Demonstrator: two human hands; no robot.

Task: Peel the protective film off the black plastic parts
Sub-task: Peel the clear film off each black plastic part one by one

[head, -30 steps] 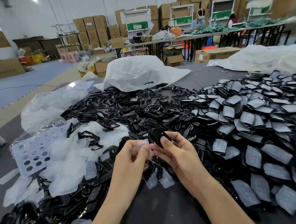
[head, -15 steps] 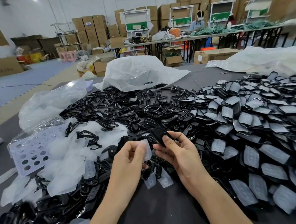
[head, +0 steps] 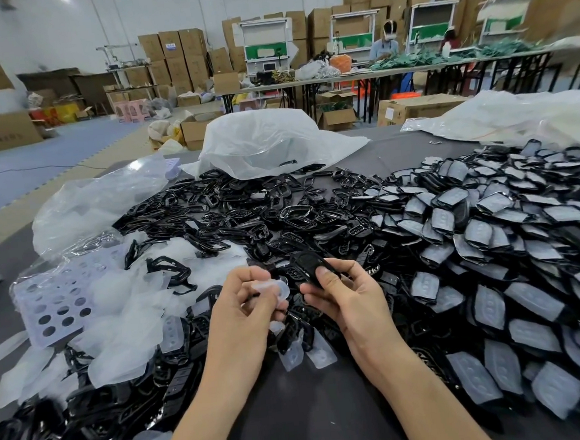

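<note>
My right hand (head: 347, 293) grips a glossy black plastic part (head: 308, 265), thumb pressed on its face. My left hand (head: 244, 303) pinches a translucent protective film (head: 274, 288), which hangs free a little left of the part. A big pile of film-covered black parts (head: 482, 240) lies to the right. Bare black parts and frames (head: 247, 216) are heaped in the middle and at lower left. Several loose peeled films (head: 124, 320) lie at left.
A grey table (head: 316, 414) carries everything. A lilac perforated tray (head: 52, 301) sits at left under clear plastic. White plastic bags (head: 269, 142) lie at the back. Beyond the table stand cardboard boxes, work tables and two people.
The film has come off the black part: my left hand drew it away to the left and curled it, while my right hand kept hold of the part.
</note>
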